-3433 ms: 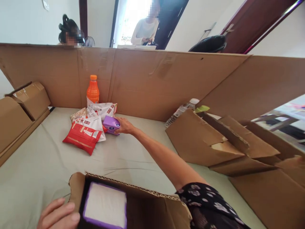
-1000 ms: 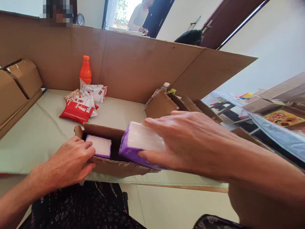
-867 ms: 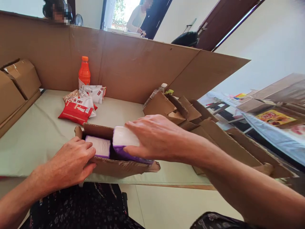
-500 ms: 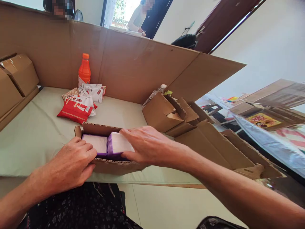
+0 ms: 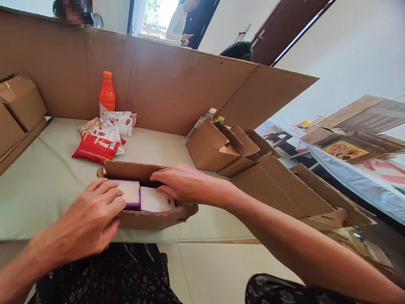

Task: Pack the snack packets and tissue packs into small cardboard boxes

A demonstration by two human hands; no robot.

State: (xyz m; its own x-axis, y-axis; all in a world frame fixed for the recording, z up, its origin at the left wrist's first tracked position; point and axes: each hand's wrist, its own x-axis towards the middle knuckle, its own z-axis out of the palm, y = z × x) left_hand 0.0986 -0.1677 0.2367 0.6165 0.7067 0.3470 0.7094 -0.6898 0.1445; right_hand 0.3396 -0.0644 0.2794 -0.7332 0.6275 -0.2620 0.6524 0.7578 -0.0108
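Note:
A small open cardboard box (image 5: 148, 220) stands at the table's front edge. Inside it, side by side, are two tissue packs with white tops: the left pack (image 5: 129, 192) sits slightly higher and shows its purple side, while the right pack (image 5: 156, 199) lies lower. My left hand (image 5: 96, 213) rests over the box's left end, fingers spread on the left pack and thumb outside the near wall. Over the right pack, my right hand (image 5: 179, 182) is open, its fingers stretched toward the far wall; whether the fingertips touch cardboard is unclear.
Behind the box lie a red snack packet (image 5: 95, 147) and several white packets (image 5: 122, 122), beside an orange bottle (image 5: 107, 93). Cut cardboard boxes (image 5: 209, 145) and a clear bottle (image 5: 202, 122) stand right. A tall cardboard panel (image 5: 164, 80) borders the back. People are beyond it.
The right tissue pack has gone down into the box, and my right hand has let go and shifted left. My left fingers have spread onto the left pack. The view has turned slightly.

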